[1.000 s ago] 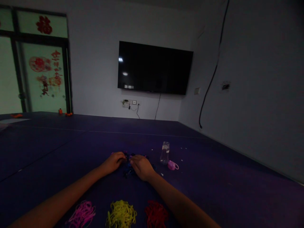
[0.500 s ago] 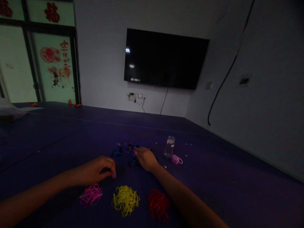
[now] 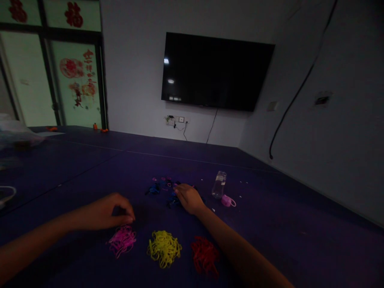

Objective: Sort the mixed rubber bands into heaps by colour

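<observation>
In the head view, with the yellow heap [image 3: 164, 249] of bands as the clock's centre and twelve straight ahead, I see a broad purple surface [image 3: 270, 240] running off toward a pale wall. Its far edge meets that wall at twelve; the right-hand wall [image 3: 339, 160] slants in from one to three. A wide stretch of purple lies between the far edge and the work, and another from two round to four. At ten, a whitish, blurry plastic bundle [image 3: 18, 132] sits by the left side.

The pink heap [image 3: 123, 240] is at nine and the red heap [image 3: 205, 256] at three, with gaps between them. The right forearm reaches in close by the red one. The dark blue heap [image 3: 173, 200] spreads around twelve, a few pink loops [image 3: 169, 185] at its far edge.

The left hand [image 3: 103, 213] hangs by the far side of the pink heap, fingers curled, thumb and fingertips close together; I can't tell if they pinch a band. The right hand [image 3: 188, 199] lies palm down over the blue heap, fingers side by side; its grip is hidden.

The clear bottle [image 3: 219, 185] stands uncapped near one; I can't make out its contents. Its pink cap [image 3: 227, 201] lies right beside it, toward two, with white scraps [image 3: 240, 196] around.
</observation>
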`<act>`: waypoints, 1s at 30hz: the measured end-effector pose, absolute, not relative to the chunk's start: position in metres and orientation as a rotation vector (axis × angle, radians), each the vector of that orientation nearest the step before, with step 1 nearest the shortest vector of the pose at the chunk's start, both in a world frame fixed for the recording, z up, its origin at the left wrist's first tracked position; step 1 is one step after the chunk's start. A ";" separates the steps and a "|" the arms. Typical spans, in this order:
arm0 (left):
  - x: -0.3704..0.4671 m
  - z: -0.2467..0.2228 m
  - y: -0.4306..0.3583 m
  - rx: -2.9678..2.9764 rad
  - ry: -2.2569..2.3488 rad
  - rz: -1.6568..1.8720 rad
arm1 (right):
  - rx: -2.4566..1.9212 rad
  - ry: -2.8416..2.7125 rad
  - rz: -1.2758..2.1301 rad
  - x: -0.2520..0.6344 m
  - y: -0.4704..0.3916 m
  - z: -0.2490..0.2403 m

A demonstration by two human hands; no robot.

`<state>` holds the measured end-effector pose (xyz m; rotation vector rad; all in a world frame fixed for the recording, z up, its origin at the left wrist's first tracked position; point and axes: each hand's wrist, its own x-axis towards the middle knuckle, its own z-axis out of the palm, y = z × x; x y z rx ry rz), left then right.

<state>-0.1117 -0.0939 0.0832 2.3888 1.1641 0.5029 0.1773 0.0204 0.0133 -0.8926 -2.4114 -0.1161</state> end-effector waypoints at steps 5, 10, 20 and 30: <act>-0.096 0.082 -0.064 2.394 1.205 0.533 | -0.927 -2.417 -0.130 0.176 0.018 0.016; -0.073 0.054 -0.012 2.641 1.268 0.780 | -1.055 -2.354 -0.162 0.175 0.016 0.017; -0.033 0.029 0.033 3.186 1.279 0.503 | -1.105 -2.360 -0.223 0.174 0.017 0.016; -0.021 0.029 0.037 3.143 1.305 0.469 | -1.082 -2.437 -0.217 0.175 0.016 0.017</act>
